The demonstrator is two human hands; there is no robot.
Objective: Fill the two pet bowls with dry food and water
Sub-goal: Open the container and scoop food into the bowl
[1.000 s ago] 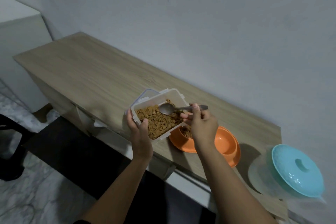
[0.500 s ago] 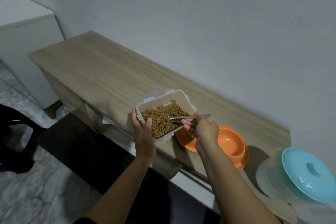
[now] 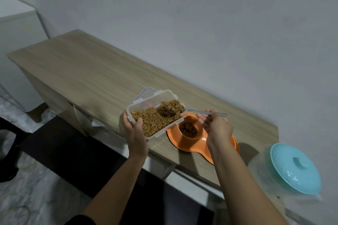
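An orange double pet bowl [image 3: 184,145] lies at the table's front edge. Its left cup holds brown dry food [image 3: 189,130]; my right forearm hides its right cup. My left hand [image 3: 135,133] grips the near corner of a clear plastic container [image 3: 146,108] part full of kibble, held tilted just left of the bowl. My right hand [image 3: 217,128] pinches the handle of a metal spoon [image 3: 203,113], whose bowl is dug into the kibble at the container's right end.
The wooden table [image 3: 87,71] stands against a grey wall. A clear pitcher with a turquoise lid [image 3: 294,168] stands at the right end. The container's lid [image 3: 146,93] lies behind it. A white cabinet [image 3: 16,29] is at far left; a black chair [image 3: 7,144] stands on the floor.
The spoon has gone from above the kibble down into it at the container's right end. The container sits lower and more to the left, so the food in the bowl's left cup shows.
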